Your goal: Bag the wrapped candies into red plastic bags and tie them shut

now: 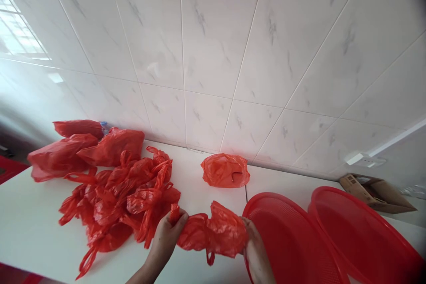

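Note:
A crumpled red plastic bag (222,230) is stretched between my two hands above the white table. My left hand (169,230) pinches its left end, with a bit of the bag poking up past the thumb. At the bag's right end, my right hand (254,242) is closed on the plastic, its fingers partly hidden. Just left of my left hand lies a heap of crumpled red plastic bags (113,199), several with loop handles showing. Beyond my hands, a red bag (219,171) lies flattened out near the wall, a dark curved mark on it.
Two large red plastic baskets (286,230) stand at the right. Behind them is an open cardboard box (376,193). Fuller red bags (63,155) and a blue-capped bottle (104,128) sit at the back left. A tiled wall (206,53) borders the table (26,226).

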The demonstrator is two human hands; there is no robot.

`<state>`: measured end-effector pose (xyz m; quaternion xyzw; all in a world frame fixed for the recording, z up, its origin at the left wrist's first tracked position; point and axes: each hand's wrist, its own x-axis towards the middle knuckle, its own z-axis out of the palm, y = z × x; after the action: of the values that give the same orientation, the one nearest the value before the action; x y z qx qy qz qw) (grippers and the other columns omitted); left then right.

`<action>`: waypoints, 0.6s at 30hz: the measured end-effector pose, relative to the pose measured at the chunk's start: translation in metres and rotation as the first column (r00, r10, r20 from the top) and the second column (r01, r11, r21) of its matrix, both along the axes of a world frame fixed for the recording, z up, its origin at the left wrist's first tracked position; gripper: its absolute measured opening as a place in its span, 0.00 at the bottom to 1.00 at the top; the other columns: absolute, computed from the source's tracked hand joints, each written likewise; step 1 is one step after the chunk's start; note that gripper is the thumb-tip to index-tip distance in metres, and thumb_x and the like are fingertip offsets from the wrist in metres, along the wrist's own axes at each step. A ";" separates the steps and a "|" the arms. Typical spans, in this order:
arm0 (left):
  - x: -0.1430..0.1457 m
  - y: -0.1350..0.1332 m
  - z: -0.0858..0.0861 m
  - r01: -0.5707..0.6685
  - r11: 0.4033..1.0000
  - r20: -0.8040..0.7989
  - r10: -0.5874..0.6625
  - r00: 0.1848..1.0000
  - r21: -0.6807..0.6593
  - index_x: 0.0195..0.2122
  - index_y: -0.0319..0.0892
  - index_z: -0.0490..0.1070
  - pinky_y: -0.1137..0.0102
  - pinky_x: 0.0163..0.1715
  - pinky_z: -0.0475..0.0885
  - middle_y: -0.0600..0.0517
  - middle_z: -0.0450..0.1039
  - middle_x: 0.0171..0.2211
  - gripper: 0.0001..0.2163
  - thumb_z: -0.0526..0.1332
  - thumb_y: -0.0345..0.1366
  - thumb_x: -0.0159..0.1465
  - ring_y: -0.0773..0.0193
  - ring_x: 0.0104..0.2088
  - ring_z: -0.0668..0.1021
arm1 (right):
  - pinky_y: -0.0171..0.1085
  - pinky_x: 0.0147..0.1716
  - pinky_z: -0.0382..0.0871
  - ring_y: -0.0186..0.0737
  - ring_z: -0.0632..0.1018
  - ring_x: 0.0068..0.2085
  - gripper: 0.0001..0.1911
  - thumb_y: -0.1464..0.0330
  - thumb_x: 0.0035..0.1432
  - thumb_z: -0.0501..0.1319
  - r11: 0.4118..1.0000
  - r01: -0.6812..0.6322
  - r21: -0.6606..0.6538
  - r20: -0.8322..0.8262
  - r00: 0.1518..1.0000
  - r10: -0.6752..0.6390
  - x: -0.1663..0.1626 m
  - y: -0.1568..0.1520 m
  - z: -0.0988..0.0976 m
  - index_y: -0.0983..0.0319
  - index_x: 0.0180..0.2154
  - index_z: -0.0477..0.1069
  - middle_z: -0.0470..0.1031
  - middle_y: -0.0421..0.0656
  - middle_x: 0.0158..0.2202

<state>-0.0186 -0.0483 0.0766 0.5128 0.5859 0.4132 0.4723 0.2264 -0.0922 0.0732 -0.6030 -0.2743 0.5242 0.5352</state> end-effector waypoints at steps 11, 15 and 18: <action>0.022 -0.010 0.016 0.131 0.986 -0.184 -0.110 0.977 0.105 0.24 0.42 0.68 0.72 0.29 0.66 0.54 0.66 0.25 0.11 0.59 0.42 0.60 0.64 0.28 0.71 | 0.32 0.25 0.65 0.34 0.69 0.25 0.13 0.56 0.59 0.56 0.952 -0.254 0.173 0.385 0.907 0.172 -0.037 -0.014 0.020 0.58 0.35 0.72 0.67 0.37 0.24; 0.027 -0.016 0.020 0.177 0.976 -0.234 -0.143 0.962 0.129 0.23 0.42 0.68 0.73 0.28 0.66 0.54 0.66 0.24 0.10 0.59 0.40 0.60 0.65 0.27 0.71 | 0.37 0.39 0.72 0.42 0.76 0.44 0.12 0.65 0.57 0.57 0.909 -0.293 0.297 0.644 0.764 0.036 -0.057 -0.010 0.001 0.55 0.44 0.73 0.73 0.45 0.45; 0.024 -0.018 0.025 0.133 0.983 -0.233 -0.101 0.967 0.127 0.24 0.42 0.69 0.73 0.29 0.67 0.54 0.68 0.24 0.10 0.58 0.40 0.61 0.64 0.27 0.71 | 0.48 0.54 0.68 0.51 0.66 0.61 0.20 0.66 0.58 0.58 0.919 -0.169 0.357 0.760 0.625 -0.180 -0.045 -0.006 -0.004 0.54 0.53 0.68 0.63 0.48 0.61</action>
<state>0.0049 -0.0659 0.1018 0.6224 0.5735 0.3642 0.3887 0.1811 -0.0981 0.0693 -0.6498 -0.5766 0.1424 0.4743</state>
